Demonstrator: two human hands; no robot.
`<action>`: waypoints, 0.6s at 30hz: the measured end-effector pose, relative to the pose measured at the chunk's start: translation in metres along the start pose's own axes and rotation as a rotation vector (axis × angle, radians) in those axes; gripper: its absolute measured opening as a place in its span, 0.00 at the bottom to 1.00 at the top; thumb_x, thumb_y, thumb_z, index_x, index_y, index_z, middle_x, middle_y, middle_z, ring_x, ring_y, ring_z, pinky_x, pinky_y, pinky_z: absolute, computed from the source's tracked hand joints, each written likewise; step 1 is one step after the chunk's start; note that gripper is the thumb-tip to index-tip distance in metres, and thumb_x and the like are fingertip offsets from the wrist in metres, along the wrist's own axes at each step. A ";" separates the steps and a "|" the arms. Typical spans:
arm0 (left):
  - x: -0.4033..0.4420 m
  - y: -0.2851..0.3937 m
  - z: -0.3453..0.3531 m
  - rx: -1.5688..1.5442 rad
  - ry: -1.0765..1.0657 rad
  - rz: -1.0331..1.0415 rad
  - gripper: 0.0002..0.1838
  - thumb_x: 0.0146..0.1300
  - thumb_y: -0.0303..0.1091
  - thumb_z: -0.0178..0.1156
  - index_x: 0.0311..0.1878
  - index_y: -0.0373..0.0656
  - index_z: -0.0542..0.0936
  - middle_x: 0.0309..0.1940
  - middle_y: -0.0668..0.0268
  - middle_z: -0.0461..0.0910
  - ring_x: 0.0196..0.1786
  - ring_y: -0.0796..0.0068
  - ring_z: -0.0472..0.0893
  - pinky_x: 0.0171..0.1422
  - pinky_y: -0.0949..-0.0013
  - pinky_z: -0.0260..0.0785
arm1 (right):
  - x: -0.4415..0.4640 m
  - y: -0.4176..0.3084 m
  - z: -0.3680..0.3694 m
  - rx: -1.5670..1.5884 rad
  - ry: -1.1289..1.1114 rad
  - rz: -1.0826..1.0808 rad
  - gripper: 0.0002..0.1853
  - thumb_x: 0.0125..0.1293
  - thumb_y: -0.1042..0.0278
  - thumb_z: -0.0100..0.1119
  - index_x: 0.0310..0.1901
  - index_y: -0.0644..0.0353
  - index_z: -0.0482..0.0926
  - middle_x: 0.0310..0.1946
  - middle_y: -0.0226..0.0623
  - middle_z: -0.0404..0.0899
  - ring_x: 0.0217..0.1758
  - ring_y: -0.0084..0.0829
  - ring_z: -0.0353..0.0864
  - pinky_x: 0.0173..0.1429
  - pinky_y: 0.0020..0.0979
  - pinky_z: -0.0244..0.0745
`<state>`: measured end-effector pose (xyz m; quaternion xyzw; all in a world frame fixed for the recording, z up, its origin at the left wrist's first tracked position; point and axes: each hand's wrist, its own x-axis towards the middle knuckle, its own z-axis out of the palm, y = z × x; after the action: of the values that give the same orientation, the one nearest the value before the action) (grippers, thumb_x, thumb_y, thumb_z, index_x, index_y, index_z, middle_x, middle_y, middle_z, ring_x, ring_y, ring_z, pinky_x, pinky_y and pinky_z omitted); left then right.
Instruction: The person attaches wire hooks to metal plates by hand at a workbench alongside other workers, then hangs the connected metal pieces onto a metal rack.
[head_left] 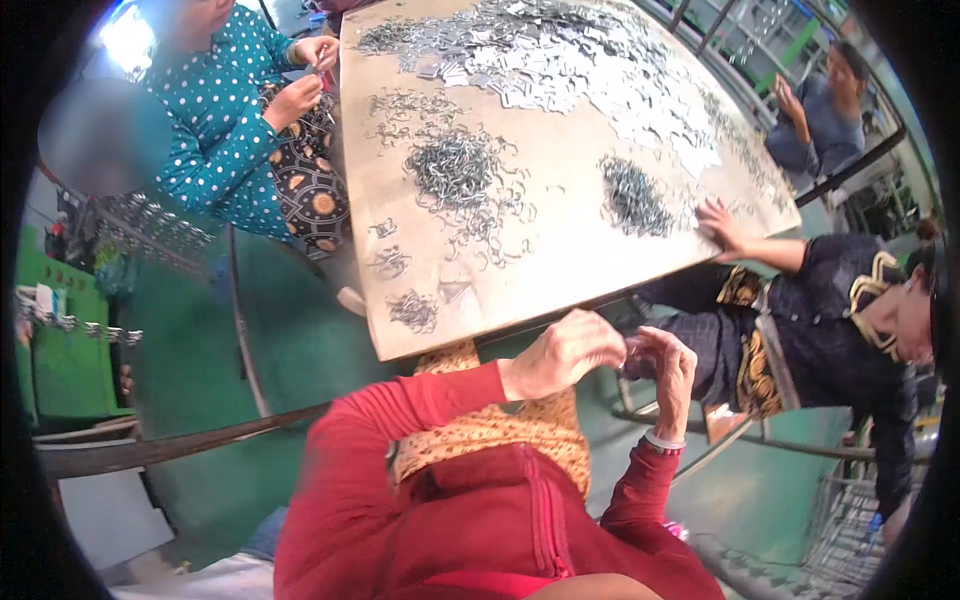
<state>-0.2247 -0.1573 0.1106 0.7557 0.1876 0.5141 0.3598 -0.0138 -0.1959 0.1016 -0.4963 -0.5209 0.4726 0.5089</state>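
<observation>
My left hand [570, 352] is raised in front of me at the table's near edge, its fingers curled and pinched toward the right. Facing it, my right hand [667, 362] has its fingers bent inward, with a bracelet at the wrist. The fingertips of both hands nearly meet. Whatever small piece is between them is too small and blurred to name. Beyond my hands lies the table [560, 270], covered in brown sheeting. Small curved metal hooks [455, 172] form a loose pile there, and a second pile of dark metal pieces [636, 198] lies farther right.
Many flat silvery plates [560, 65] spread over the table's far half. Smaller heaps of metal bits [413, 312] lie near the left corner. A person in dotted teal [230, 110] works at left; another's hand [722, 230] rests on the right edge. A metal rail [190, 437] crosses at left.
</observation>
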 end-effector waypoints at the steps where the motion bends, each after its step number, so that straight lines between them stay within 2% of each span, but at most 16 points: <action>1: -0.001 -0.010 0.000 -0.012 -0.031 0.056 0.06 0.51 0.26 0.63 0.34 0.41 0.77 0.32 0.66 0.79 0.39 0.65 0.78 0.45 0.64 0.68 | 0.012 -0.002 -0.006 -0.099 -0.019 0.003 0.26 0.73 0.51 0.38 0.47 0.67 0.78 0.34 0.41 0.83 0.36 0.25 0.80 0.42 0.24 0.73; 3: -0.005 -0.033 0.001 0.005 -0.079 0.146 0.07 0.51 0.26 0.63 0.33 0.40 0.77 0.31 0.66 0.79 0.39 0.65 0.78 0.45 0.64 0.68 | 0.040 -0.008 -0.005 -0.188 -0.038 0.040 0.21 0.72 0.57 0.42 0.48 0.67 0.77 0.33 0.39 0.83 0.37 0.22 0.79 0.43 0.23 0.72; 5: -0.018 -0.064 0.008 0.004 -0.120 0.124 0.06 0.52 0.28 0.63 0.34 0.40 0.78 0.31 0.66 0.79 0.38 0.66 0.78 0.45 0.65 0.68 | 0.072 -0.010 0.001 -0.298 -0.102 0.019 0.17 0.71 0.62 0.45 0.50 0.68 0.76 0.34 0.37 0.83 0.39 0.21 0.78 0.45 0.22 0.71; 8: -0.029 -0.084 0.014 -0.044 -0.182 0.057 0.06 0.53 0.29 0.62 0.34 0.41 0.78 0.31 0.67 0.79 0.39 0.68 0.77 0.46 0.66 0.67 | 0.130 -0.006 0.019 -0.319 -0.162 -0.086 0.22 0.72 0.61 0.43 0.61 0.65 0.66 0.49 0.41 0.78 0.50 0.26 0.76 0.55 0.28 0.68; 10: -0.033 -0.093 0.019 -0.072 -0.182 0.054 0.06 0.52 0.28 0.62 0.34 0.42 0.78 0.32 0.67 0.79 0.39 0.67 0.77 0.48 0.65 0.67 | 0.180 -0.002 0.028 -0.390 -0.218 -0.116 0.24 0.72 0.60 0.42 0.64 0.64 0.61 0.57 0.41 0.73 0.59 0.31 0.70 0.62 0.30 0.63; 12: -0.027 -0.094 0.015 -0.056 -0.141 0.117 0.08 0.51 0.26 0.64 0.35 0.41 0.78 0.32 0.64 0.78 0.40 0.65 0.77 0.46 0.64 0.69 | 0.231 -0.001 0.051 -0.354 -0.247 -0.084 0.25 0.72 0.60 0.41 0.65 0.63 0.59 0.59 0.43 0.71 0.64 0.35 0.66 0.66 0.31 0.58; 16: -0.015 -0.098 0.004 -0.003 -0.166 0.129 0.10 0.49 0.25 0.60 0.37 0.42 0.78 0.34 0.64 0.77 0.40 0.65 0.77 0.51 0.61 0.68 | 0.352 0.044 0.083 -0.694 -0.238 -0.347 0.25 0.70 0.60 0.43 0.64 0.64 0.60 0.59 0.49 0.69 0.64 0.39 0.66 0.66 0.31 0.59; 18: -0.017 -0.105 0.003 0.069 -0.233 0.115 0.13 0.49 0.29 0.56 0.41 0.46 0.77 0.40 0.67 0.75 0.46 0.69 0.75 0.55 0.61 0.67 | 0.422 0.079 0.090 -0.835 -0.241 -0.276 0.29 0.68 0.53 0.46 0.65 0.59 0.59 0.62 0.52 0.64 0.67 0.48 0.60 0.67 0.42 0.58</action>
<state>-0.2200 -0.0988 0.0213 0.8319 0.1182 0.4358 0.3227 -0.0968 0.2311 0.0455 -0.5264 -0.7836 0.2045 0.2591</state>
